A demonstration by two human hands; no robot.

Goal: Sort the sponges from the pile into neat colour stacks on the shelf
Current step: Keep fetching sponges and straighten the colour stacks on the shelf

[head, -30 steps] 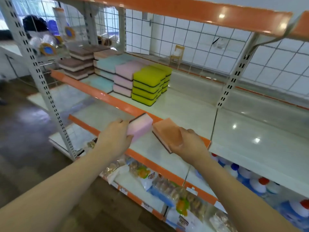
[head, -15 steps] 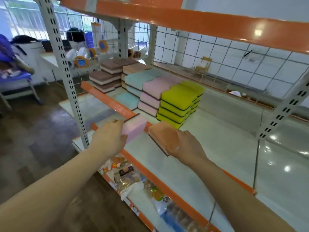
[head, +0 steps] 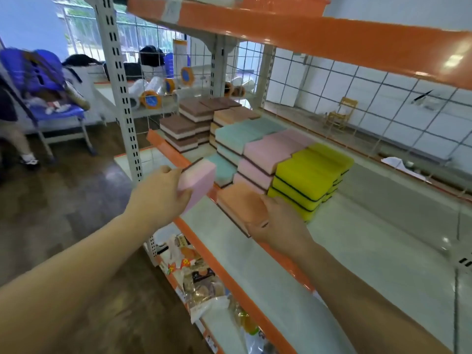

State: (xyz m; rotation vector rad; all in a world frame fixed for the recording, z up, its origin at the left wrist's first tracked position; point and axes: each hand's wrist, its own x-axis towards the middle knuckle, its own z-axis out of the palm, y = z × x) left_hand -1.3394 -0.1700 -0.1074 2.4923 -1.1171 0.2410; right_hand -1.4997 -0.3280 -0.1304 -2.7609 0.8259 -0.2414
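Observation:
My left hand (head: 158,198) grips a pink sponge (head: 199,183) with a dark scrubbing layer, held in front of the shelf's orange edge. My right hand (head: 278,221) holds an orange sponge (head: 242,203) just above the shelf (head: 357,238). Behind them stand colour stacks in a row: yellow sponges (head: 309,180) nearest, then pink (head: 270,154), teal (head: 240,136), orange (head: 227,117) and brown (head: 189,126) at the far left. A lone teal sponge (head: 222,169) lies low in front of the teal stack.
An orange-edged upper shelf (head: 306,31) hangs close overhead. A perforated upright post (head: 120,93) stands left of the stacks. A wire mesh (head: 357,103) backs the shelf. Packaged goods (head: 204,284) fill the lower shelf. A blue chair (head: 46,98) and a person's leg are far left.
Both hands have carried their sponges left along the shelf toward the stacks, which now stand much nearer. The grips are unchanged.

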